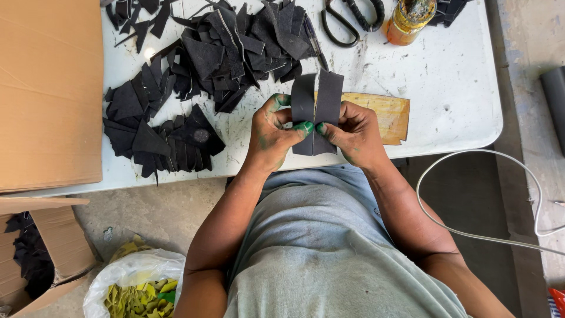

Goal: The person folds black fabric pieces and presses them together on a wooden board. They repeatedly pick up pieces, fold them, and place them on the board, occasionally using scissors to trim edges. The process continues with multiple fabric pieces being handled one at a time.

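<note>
I am sitting at a white, scratched bench (447,76) that is stretching out beyond my hands. Far out past my left hand, a big sheet of brown cardboard (50,88) is lying flat on the bench. Between it and my hands, a wide heap of black cut pieces (200,65) is spreading across the bench, reaching up and away from my left hand. Down beside my left elbow, on the floor, an open cardboard box (56,253) is holding more black scraps, and just beside it a clear plastic bag (132,277) is showing yellow-green scraps. A white cable (471,154) is looping over the floor beside my right forearm. Just beyond my right hand, a flat tan board (385,115) is lying on the bench. Further out, past both hands, black-handled scissors (347,20) are lying next to an amber bottle (409,20).

I am holding two black strips (316,112) upright above the near edge of the bench, side by side and touching along their inner edges. My left hand (272,132), stained green at the fingertips, is pinching the left strip with its thumb pressing on the front. My right hand (353,134) is gripping the right strip the same way, thumb meeting thumb.
</note>
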